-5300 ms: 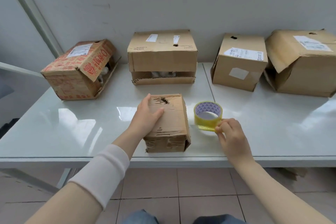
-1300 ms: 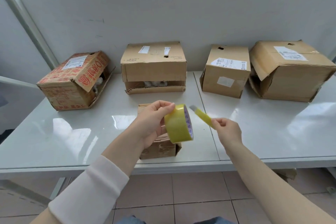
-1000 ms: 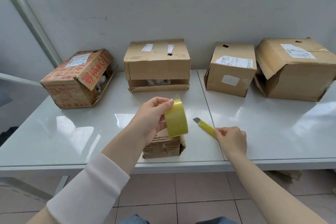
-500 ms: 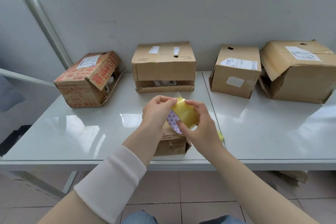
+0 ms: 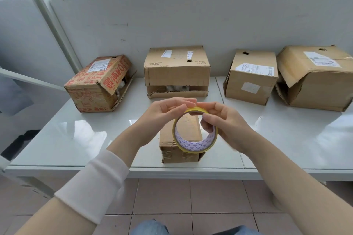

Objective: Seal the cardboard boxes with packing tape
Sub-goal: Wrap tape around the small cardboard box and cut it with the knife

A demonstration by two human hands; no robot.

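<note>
Both hands hold a yellow tape roll [image 5: 193, 146] upright above a small brown cardboard box [image 5: 172, 149] near the table's front edge. My left hand [image 5: 164, 113] pinches the top of the roll. My right hand [image 5: 223, 122] grips its right side, with fingers curled through the core. The roll's open centre faces me and shows the box top behind it. The box's front face is crumpled.
Along the wall stand several larger cardboard boxes: a red-printed one [image 5: 99, 84] at the left, a plain one [image 5: 176, 70] in the middle with a gaping flap, and two [image 5: 252, 76] [image 5: 317, 76] at the right. The white table [image 5: 66, 135] ends just in front of the small box.
My right hand put a yellow cutter down on the table and joined the left on the roll. The roll has turned so that its hole faces me.
</note>
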